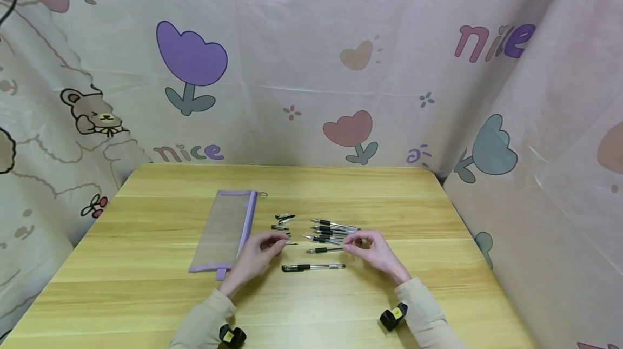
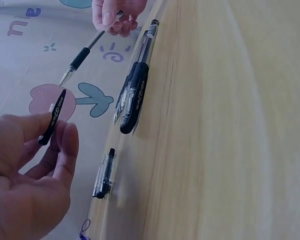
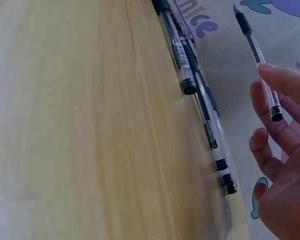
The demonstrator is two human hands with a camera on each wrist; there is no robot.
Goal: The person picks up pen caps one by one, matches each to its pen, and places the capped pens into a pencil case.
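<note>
Between the thumb and fingers of my left hand is a black pen cap, clearest in the left wrist view. My right hand pinches an uncapped gel pen near its rear end, with the tip aimed left toward the cap. Cap and tip are slightly apart, both held above the table. In front of the hands lies one capped pen. Several uncapped pens lie in a group just beyond the right hand. Several loose caps are scattered beyond the left hand.
A mesh zip pouch with purple edging lies flat to the left, beside the left hand. The wooden table meets a printed curtain at the back and sides. Each sleeve has a small black device at the wrist.
</note>
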